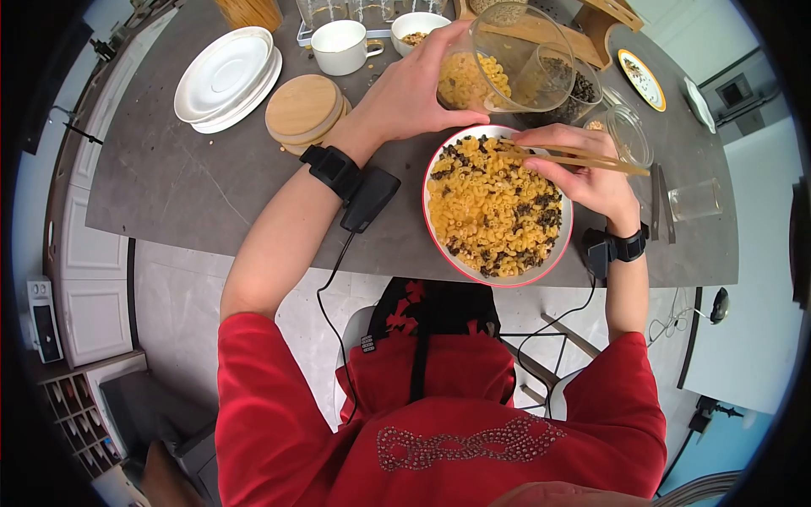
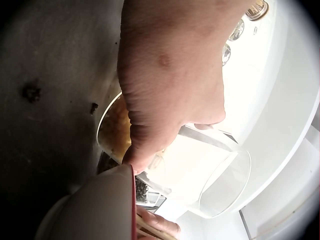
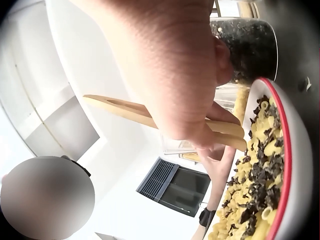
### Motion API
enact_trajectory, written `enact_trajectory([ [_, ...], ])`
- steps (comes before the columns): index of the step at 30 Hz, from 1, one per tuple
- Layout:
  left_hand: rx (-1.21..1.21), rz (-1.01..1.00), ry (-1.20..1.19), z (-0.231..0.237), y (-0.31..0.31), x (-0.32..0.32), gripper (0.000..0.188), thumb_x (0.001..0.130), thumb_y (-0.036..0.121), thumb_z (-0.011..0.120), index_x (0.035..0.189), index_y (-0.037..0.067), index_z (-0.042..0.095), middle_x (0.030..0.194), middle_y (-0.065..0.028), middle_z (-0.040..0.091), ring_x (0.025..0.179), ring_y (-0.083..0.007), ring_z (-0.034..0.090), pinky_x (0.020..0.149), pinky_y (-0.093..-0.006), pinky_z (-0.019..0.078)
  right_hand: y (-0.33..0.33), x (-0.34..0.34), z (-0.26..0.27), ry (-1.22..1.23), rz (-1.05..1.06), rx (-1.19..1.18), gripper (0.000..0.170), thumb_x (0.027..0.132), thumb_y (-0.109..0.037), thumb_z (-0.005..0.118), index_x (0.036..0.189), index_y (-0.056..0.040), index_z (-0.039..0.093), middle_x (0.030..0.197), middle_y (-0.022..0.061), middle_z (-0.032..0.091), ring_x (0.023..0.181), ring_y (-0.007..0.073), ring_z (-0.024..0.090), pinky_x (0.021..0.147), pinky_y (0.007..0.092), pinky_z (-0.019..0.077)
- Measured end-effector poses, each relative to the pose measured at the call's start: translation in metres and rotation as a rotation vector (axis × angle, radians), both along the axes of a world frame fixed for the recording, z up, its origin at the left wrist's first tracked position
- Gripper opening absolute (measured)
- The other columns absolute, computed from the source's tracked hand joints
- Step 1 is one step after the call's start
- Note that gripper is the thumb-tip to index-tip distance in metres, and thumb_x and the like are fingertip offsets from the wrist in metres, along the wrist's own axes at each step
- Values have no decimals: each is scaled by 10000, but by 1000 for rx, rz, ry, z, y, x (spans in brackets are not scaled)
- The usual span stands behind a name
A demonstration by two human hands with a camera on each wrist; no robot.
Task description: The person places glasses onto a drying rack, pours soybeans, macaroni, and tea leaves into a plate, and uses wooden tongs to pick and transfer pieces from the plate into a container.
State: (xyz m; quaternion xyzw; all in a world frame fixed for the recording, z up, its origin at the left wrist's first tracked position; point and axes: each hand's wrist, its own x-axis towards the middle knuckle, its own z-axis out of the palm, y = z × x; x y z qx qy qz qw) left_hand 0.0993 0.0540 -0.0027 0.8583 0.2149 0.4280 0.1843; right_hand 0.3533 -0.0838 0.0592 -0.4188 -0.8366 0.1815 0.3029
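Observation:
My left hand grips a clear glass jar of dry macaroni, with the thumb low along its side near the bowl. In the left wrist view the macaroni fills only the lower part of this jar. With my right hand I hold wooden tongs, their tips over the far edge of a white, red-rimmed bowl. Macaroni mixed with dark, crinkly pieces fills the bowl. What the tong tips pinch, if anything, I cannot tell.
A jar of dark pieces and an open glass jar stand right of the macaroni jar. Round wooden lids, stacked plates and a white cup sit left. A drinking glass lies at right.

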Motion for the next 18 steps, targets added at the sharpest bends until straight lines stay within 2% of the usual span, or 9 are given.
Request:
enact_trajectory([
  [1, -6, 5, 8, 0, 1, 0, 1113, 725, 511, 922, 1573, 131, 308, 1501, -230, 512, 1308, -434, 583, 1057, -494, 527, 1, -2, -1, 5, 25, 61, 209, 912, -130, 798, 1092, -27, 769, 1024, 109, 789, 896, 256, 767, 798, 335, 597],
  [5, 32, -10, -19, 0, 2, 1, 1114, 727, 512, 920, 1575, 131, 306, 1497, -235, 512, 1288, -440, 595, 1036, -496, 537, 2, -2, -3, -2, 52, 64, 217, 911, -134, 798, 1098, -29, 763, 1032, 114, 787, 909, 273, 767, 804, 340, 598],
  [8, -1, -9, -5, -1, 0, 0, 1116, 727, 513, 920, 1575, 131, 305, 1491, -239, 515, 1273, -443, 603, 1018, -496, 545, 1, -1, -5, -15, 38, 30, 221, 917, -138, 793, 1107, -29, 759, 1039, 119, 786, 900, 271, 766, 797, 330, 597],
  [11, 19, -3, -4, 0, 1, 1, 1119, 726, 513, 921, 1575, 131, 301, 1487, -234, 520, 1271, -437, 606, 1012, -496, 549, -2, -1, 1, -28, -61, -98, 209, 930, -141, 783, 1105, -30, 759, 1041, 129, 785, 890, 255, 767, 792, 314, 596],
  [14, 5, -2, -5, 0, 1, 1, 1122, 724, 513, 922, 1574, 132, 298, 1486, -228, 524, 1277, -434, 602, 1014, -497, 549, -2, 7, 0, 32, -100, -91, 201, 942, -141, 773, 1110, -32, 762, 1043, 117, 792, 875, 209, 766, 789, 304, 595],
  [16, 33, 5, -1, -1, 1, 1, 1120, 726, 512, 921, 1574, 133, 295, 1487, -224, 524, 1282, -431, 599, 1022, -497, 546, -4, 14, 2, 103, -143, 67, 200, 948, -131, 769, 1124, -37, 770, 1044, 86, 800, 885, 161, 755, 785, 292, 591],
  [18, 27, 0, -2, 0, 0, 1, 1118, 728, 511, 920, 1574, 134, 295, 1488, -224, 524, 1285, -430, 597, 1030, -497, 542, -5, 22, 4, 240, -282, 190, 215, 959, -115, 762, 1162, -49, 773, 1038, 40, 799, 890, 106, 723, 762, 243, 557],
])
